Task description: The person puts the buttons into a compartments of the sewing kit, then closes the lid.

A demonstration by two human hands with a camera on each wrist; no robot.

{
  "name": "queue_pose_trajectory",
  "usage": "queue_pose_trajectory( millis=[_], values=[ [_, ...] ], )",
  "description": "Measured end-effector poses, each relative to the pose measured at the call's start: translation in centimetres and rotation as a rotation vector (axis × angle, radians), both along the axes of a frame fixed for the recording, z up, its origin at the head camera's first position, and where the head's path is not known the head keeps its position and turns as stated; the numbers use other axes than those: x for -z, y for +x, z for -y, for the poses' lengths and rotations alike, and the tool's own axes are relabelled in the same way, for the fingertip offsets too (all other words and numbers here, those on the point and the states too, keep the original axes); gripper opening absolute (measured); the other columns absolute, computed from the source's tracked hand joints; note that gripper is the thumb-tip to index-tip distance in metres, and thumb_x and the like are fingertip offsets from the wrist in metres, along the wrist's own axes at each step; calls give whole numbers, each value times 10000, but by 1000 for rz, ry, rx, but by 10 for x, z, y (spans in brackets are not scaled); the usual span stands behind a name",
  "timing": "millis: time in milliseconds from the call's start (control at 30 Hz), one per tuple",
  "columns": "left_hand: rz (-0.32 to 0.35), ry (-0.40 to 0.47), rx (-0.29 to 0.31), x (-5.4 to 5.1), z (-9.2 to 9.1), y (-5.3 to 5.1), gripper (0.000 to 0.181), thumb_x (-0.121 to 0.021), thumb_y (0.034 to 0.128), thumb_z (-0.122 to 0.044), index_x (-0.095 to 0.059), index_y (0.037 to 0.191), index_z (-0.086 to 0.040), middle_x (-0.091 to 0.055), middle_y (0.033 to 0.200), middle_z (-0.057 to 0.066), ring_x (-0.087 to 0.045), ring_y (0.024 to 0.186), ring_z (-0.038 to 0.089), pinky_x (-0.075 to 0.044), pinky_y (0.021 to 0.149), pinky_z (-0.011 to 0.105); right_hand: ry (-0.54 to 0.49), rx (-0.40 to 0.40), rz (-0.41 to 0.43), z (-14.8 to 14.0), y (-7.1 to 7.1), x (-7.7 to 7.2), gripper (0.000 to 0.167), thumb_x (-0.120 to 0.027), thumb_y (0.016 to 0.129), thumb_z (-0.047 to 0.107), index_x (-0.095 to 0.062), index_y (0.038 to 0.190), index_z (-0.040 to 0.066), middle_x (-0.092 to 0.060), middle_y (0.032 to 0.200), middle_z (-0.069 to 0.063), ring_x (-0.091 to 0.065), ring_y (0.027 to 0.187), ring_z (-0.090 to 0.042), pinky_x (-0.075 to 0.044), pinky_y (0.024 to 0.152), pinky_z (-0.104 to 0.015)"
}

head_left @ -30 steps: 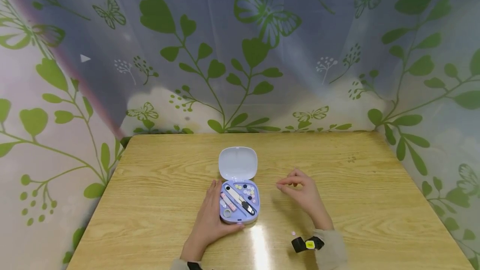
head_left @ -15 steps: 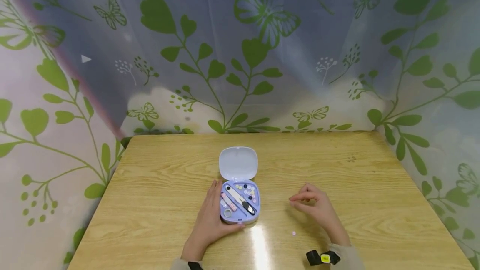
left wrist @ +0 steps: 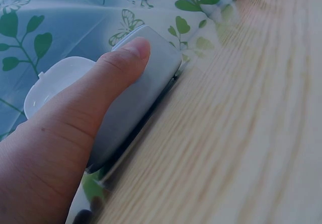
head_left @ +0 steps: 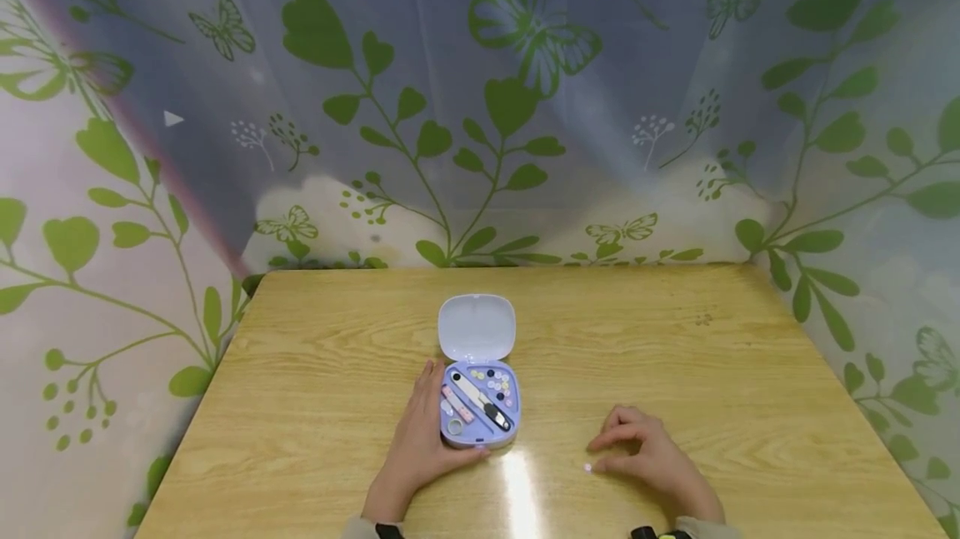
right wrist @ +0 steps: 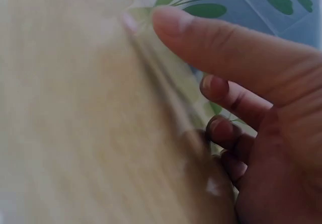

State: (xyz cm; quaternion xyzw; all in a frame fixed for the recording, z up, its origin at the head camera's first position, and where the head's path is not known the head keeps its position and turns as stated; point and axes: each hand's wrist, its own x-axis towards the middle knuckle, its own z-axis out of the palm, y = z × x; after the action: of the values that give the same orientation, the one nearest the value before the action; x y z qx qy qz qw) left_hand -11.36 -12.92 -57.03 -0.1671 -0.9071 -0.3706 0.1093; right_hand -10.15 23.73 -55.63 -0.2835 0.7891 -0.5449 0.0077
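Note:
A lilac sewing box [head_left: 477, 329] stands on the table with its lid tipped back. My left hand [head_left: 420, 447] holds it, fingers along the left side and thumb on the front wall. Inside lie thread snips [head_left: 471, 390], a pink-patterned strip [head_left: 457, 404], a small ring-shaped item [head_left: 454, 426] and several buttons [head_left: 498, 381] in the far right compartment. A small pale pink button [head_left: 588, 468] lies on the table to the right of the box. Close beside it, my right hand [head_left: 656, 457] has thumb and index finger parted, with nothing seen between them.
The wooden table [head_left: 337, 339] runs back to a hanging cloth [head_left: 480, 147] printed with leaves and butterflies, which also covers both sides. A glare strip [head_left: 517, 493] crosses the wood in front of the box.
My right hand has moved right and toward me, down to the loose button, and its thumb and index finger have parted. The left hand and box stay put.

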Motion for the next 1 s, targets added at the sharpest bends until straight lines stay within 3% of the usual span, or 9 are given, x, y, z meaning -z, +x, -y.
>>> queue_pose_trajectory(
  millis=[133, 400, 767, 1000],
  values=[
    [-6, -3, -1, 1, -1, 0, 1382, -851, 564, -691, -183, 1575, -27, -235, 1610, 191, -187, 1486, 366, -248, 1158, 583, 69, 6, -93, -1, 2, 6, 279, -879, 669, 85, -788, 919, 167, -604, 868, 24, -465, 814, -122, -157, 754, -310],
    [-6, 0, -2, 1, -1, 0, 1384, -848, 562, -698, -183, 1576, -32, -242, 1609, 185, -183, 1487, 362, -248, 1157, 586, 66, 32, -184, 7, 6, 5, 289, -871, 620, -33, -777, 842, 128, -548, 809, -3, -398, 757, -139, -129, 750, -300],
    [25, -6, 0, 1, 0, 0, 1382, -856, 569, -681, -166, 1583, -47, -218, 1620, 176, -145, 1501, 332, -211, 1178, 550, 86, 46, -166, 5, 6, 10, 216, -881, 709, 126, -791, 854, 258, -569, 818, 85, -412, 786, -61, -148, 797, -302],
    [38, -8, -2, 1, 0, 0, 1377, -807, 586, -740, -153, 1587, -56, -203, 1624, 173, -134, 1504, 324, -202, 1182, 550, 59, 30, -264, 20, 12, -17, 301, -867, 614, -63, -782, 823, 137, -535, 787, 23, -387, 764, -116, -135, 765, -306]
  ],
)
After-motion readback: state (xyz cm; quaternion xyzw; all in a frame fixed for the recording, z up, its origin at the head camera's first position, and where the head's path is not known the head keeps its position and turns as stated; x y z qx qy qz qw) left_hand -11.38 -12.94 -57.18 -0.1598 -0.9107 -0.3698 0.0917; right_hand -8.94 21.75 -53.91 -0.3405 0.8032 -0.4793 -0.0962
